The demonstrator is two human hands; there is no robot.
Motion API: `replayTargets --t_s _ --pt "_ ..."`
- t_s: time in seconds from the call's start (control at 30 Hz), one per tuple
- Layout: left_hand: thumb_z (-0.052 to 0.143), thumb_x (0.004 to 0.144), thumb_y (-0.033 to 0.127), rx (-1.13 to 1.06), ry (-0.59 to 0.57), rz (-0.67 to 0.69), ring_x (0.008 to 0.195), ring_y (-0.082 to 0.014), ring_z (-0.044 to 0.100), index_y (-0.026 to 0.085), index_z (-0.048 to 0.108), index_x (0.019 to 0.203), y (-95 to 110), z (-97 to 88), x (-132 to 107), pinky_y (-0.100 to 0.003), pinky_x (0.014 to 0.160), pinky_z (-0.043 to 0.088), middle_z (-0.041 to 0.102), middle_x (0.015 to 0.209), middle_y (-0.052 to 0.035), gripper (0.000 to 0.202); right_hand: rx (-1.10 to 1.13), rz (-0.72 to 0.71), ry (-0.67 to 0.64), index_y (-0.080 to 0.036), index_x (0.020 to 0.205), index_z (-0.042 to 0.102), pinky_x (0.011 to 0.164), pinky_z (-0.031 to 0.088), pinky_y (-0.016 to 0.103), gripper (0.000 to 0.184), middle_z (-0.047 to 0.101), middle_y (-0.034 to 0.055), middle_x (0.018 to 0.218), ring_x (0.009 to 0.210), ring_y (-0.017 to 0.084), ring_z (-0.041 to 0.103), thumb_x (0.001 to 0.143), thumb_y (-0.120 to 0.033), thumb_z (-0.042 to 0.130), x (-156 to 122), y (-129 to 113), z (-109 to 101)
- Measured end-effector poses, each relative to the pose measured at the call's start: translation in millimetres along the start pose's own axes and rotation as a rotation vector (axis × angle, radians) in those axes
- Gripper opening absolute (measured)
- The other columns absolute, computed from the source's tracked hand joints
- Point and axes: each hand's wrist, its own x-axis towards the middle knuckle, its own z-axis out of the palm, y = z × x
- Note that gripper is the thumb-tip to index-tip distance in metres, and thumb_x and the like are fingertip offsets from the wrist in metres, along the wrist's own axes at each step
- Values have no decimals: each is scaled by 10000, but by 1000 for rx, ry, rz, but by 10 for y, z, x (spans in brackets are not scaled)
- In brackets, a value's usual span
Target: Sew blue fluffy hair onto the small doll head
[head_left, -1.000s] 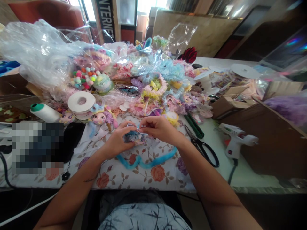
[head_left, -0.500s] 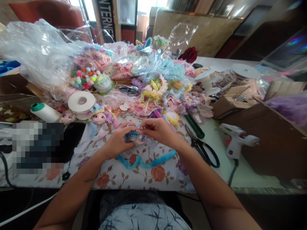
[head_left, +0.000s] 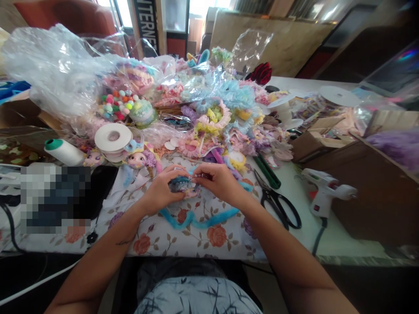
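Observation:
My left hand (head_left: 164, 187) is closed round a small blue ruffled craft piece (head_left: 179, 185), its thumb below and fingers above. Part of that piece is covered by the fingers, and a bit of pale pink and yellow shows at its lower side. My right hand (head_left: 214, 181) pinches at the piece's upper right edge; what lies between the fingertips is too small to name. A fuzzy light-blue strip (head_left: 206, 223) curves over the flowered cloth (head_left: 147, 231) beneath both hands.
Black-handled scissors (head_left: 278, 205) and a green cutter (head_left: 267, 171) lie right of my hands, beside a white glue gun (head_left: 322, 189) and a cardboard box (head_left: 353, 200). A ribbon spool (head_left: 113, 140), a thread cone (head_left: 63, 151) and heaped frilly trims (head_left: 232, 96) stand behind.
The blue piece is turned slightly in my left hand, showing more of its ruffled side. My right fingertips have shifted a little along its edge. The view has drifted slightly.

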Motion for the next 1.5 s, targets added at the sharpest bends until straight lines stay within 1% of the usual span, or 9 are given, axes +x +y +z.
replayTargets --t_s 0.2,0.37,0.47,0.57,0.8,1.03,1.2,1.33,1.5 --pt "708 683 148 2 -38 -19 1120 -242 534 212 592 1081 40 -39 0 -360 952 441 553 1159 -79 420 40 51 14 -159 796 632 522 331 229 196 527 -1 653 563 96 410 844 -346 601 -25 18 2" --pt "711 689 161 -39 -65 -17 1132 -252 528 218 583 1108 37 -68 8 -348 934 445 552 1167 -78 442 -6 32 -26 -167 910 632 556 364 229 224 538 1 706 599 100 449 872 -378 568 -61 -15 -50" --pt "721 684 170 -71 -70 -13 1121 -253 535 210 585 1113 12 -74 15 -356 939 442 556 1156 -81 451 -61 -19 -41 -170 970 618 606 407 235 199 588 33 835 665 111 508 859 -333 595 -74 -17 -80" --pt "727 684 185 -74 -79 -14 1122 -257 534 211 589 1112 -8 -80 17 -365 945 437 559 1151 -83 450 -141 -47 -48 -180 1014 610 641 420 246 169 610 60 925 721 127 544 888 -273 546 -77 -3 -102" --pt "732 666 211 -116 -119 -23 1155 -274 527 230 604 1113 -64 -81 9 -366 970 436 573 1195 -75 466 -172 -79 -24 -180 1084 586 604 394 236 216 609 36 836 648 113 503 914 -281 498 -36 16 -70" --pt "720 675 218 -196 -190 -78 1111 -273 550 199 587 1158 -46 -94 13 -366 937 462 595 1177 -80 501 -169 -151 -28 -169 1014 574 603 371 226 229 596 32 790 623 109 479 943 -342 442 -8 6 14" --pt "734 660 205 -228 -231 -106 1103 -276 550 200 597 1159 -3 -112 14 -388 966 444 616 1118 -70 517 -226 -153 -50 -165 916 565 526 282 219 283 475 -26 598 529 91 390 940 -415 435 10 14 23" --pt "728 660 195 -235 -233 -142 1071 -272 566 188 601 1142 20 -116 12 -372 923 466 622 1084 -69 499 -120 -118 -25 -175 761 528 499 256 218 309 378 -58 526 504 81 334 904 -447 494 29 41 39" --pt "758 636 238 -326 -184 -220 1004 -252 597 204 583 1157 -19 -88 0 -320 809 506 618 1109 -68 551 72 -27 67 -173 726 527 468 256 216 340 361 -64 518 492 77 310 855 -487 553 -14 122 95"
